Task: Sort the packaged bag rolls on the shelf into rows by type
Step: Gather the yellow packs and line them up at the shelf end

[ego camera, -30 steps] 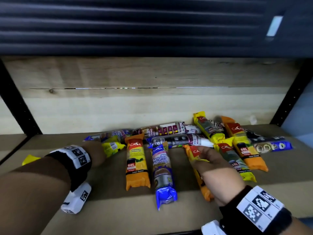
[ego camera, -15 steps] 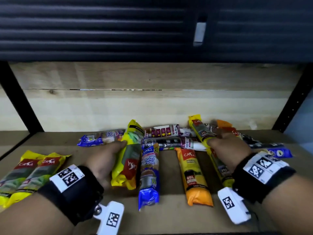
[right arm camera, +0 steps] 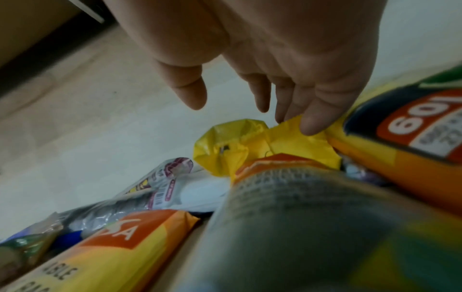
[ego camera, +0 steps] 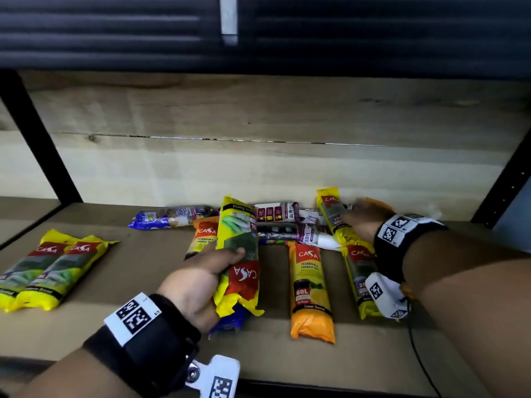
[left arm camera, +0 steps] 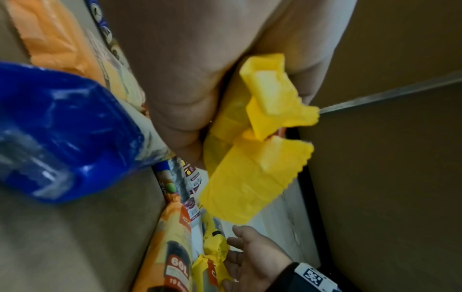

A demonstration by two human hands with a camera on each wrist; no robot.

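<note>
My left hand (ego camera: 207, 271) grips a yellow CASA bag roll (ego camera: 238, 254) around its middle and holds it tilted over a blue roll (ego camera: 230, 323). In the left wrist view, the yellow roll's crimped end (left arm camera: 257, 158) sticks out below my palm (left arm camera: 187, 79). My right hand (ego camera: 363, 219) reaches to the back right with its fingers loosely spread. Its fingertips (right arm camera: 312, 122) touch the end of another yellow roll (right arm camera: 275, 142), seen in the head view (ego camera: 333, 214). Two yellow rolls (ego camera: 46, 271) lie side by side at the left.
On the wooden shelf (ego camera: 143, 282) lie an orange 60L roll (ego camera: 311, 291), a second orange roll (ego camera: 204, 234), a yellow roll (ego camera: 359, 271) under my right wrist, a blue roll (ego camera: 169, 218) and purple-white rolls (ego camera: 275, 212). Black posts (ego camera: 37, 133) frame the bay.
My left hand has taken a yellow roll from the pile and lifted it over the blue roll. My right hand left the orange roll and moved back to the far yellow roll.
</note>
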